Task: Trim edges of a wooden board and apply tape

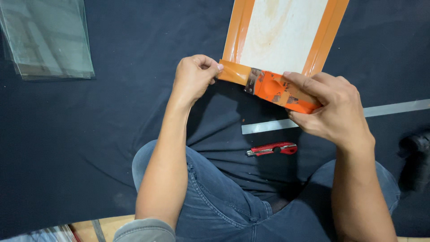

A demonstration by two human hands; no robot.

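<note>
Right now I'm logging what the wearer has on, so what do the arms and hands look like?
Both hands, the left hand and the right hand, are bare: no gloves, rings or watch show. Both forearms are bare too. A grey rolled sleeve shows at the left elbow. Blue jeans cover the legs.

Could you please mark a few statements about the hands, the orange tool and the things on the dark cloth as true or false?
1. The right hand grips an orange scraper. True.
2. The left hand holds the red utility knife. False: the knife lies untouched on the dark cloth; this hand pinches the orange strip.
3. Glass sheets lie at upper left. True.
4. The wooden panel has blue edging. False: it is orange.
</note>
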